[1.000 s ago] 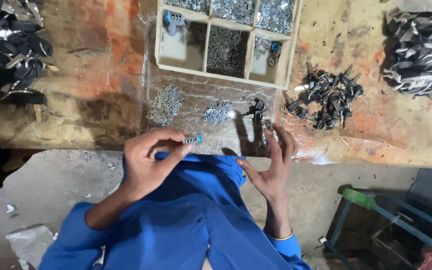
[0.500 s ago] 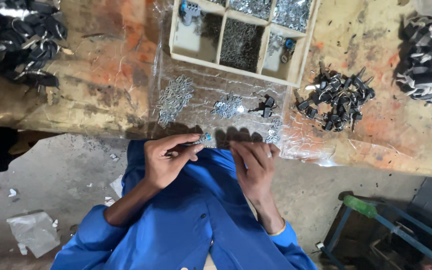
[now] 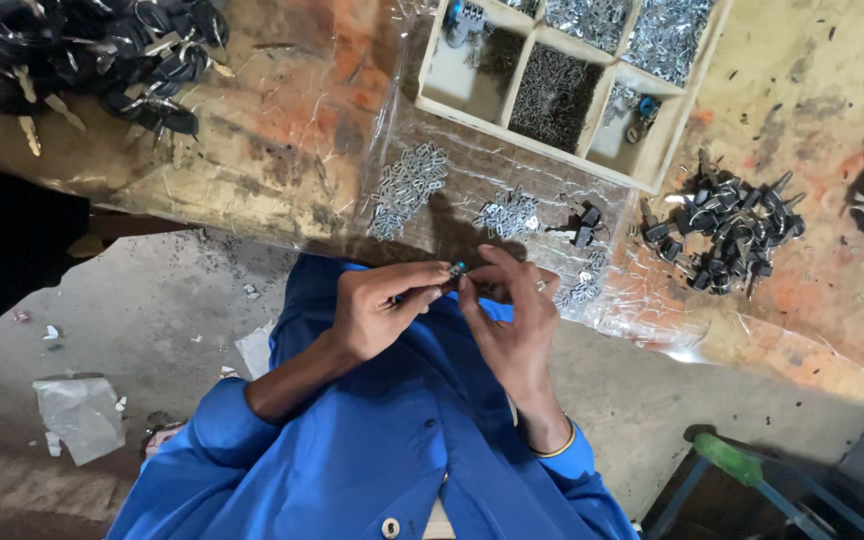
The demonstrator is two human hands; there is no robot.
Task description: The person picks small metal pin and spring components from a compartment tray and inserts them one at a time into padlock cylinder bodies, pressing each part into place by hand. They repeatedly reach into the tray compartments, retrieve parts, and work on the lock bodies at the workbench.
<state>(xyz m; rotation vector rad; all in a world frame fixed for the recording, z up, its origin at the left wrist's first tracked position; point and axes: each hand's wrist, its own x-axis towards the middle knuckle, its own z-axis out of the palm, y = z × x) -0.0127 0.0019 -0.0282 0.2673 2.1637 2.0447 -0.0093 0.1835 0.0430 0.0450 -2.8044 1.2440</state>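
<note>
**Both hands pinching one small part at the near bench edge**

I am seeing the left hand (image 3: pixel 377 310) and the right hand (image 3: pixel 512 320) meeting above the blue-sleeved lap, just near of the worn wooden bench (image 3: pixel 282 130). The left fingers are closing narrowly on a small metal part with a blue tip (image 3: pixel 455 270); the right fingertips are touching it from the right. I cannot tell its exact shape.

Beyond the hands, two loose heaps of small silver metal pieces (image 3: pixel 407 185) are lying on a clear plastic sheet (image 3: pixel 472 160). Farther off, a pale wooden divided tray (image 3: pixel 432 70) is holding more small metal parts. A heap of black-headed keys (image 3: pixel 727 215) is sitting to the right, well apart.
</note>
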